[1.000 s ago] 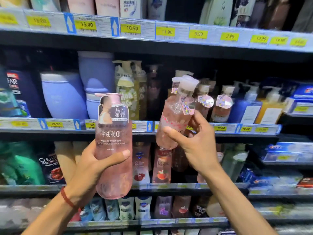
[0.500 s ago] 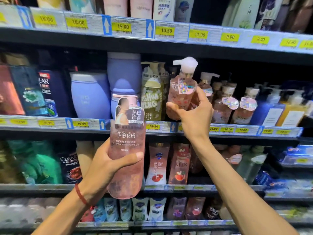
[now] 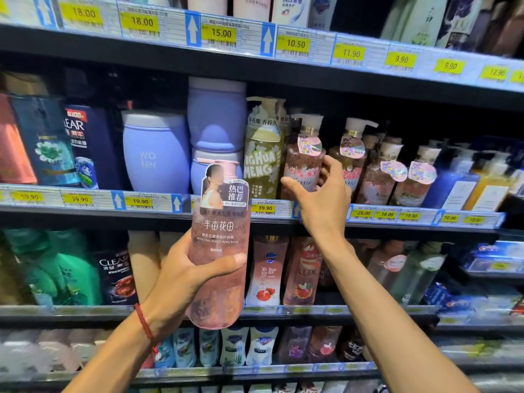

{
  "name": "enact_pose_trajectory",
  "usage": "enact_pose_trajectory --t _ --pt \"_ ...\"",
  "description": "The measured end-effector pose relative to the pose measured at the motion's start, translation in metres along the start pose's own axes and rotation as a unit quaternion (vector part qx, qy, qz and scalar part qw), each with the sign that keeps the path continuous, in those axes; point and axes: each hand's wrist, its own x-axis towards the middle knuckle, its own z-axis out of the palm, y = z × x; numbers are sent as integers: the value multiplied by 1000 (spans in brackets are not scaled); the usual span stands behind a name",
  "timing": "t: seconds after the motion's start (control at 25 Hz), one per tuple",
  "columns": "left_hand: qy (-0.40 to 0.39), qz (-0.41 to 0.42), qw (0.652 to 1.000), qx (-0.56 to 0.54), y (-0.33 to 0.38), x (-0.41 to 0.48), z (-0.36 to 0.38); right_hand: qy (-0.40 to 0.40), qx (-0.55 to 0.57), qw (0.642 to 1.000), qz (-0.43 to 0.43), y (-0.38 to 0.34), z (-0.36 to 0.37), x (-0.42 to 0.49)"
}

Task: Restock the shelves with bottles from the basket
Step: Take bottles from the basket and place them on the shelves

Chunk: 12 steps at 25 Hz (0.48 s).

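Pink bottle [image 3: 221,245] upright, gripped by left hand [image 3: 181,276]; right hand [image 3: 320,199] grips upright pump bottle [image 3: 302,165].

glossy clear plastic btl [image 3: 219,265], paper price tags [image 3: 221,34]

Bare forearms, one bracelet.
A thin red cord bracelet [image 3: 144,323] wraps the left wrist, lower left of frame, loose end hanging.

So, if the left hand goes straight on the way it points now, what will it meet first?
Probably the lower purple tub, struck by the tall pink bottle that the left hand grips. Depth is unclear, so the shelf's price rail might come first.
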Motion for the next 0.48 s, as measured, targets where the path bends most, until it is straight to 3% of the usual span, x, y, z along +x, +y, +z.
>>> enact_pose_trajectory --t 0.28,0.48 --pt "7 -9 1000 -12 -7 -2 -4 -4 -45 998 -34 4 4 -17" --pt "-4 -16 1000 -11 -13 -4 7 17 -58 990 -130 16 0 -45"
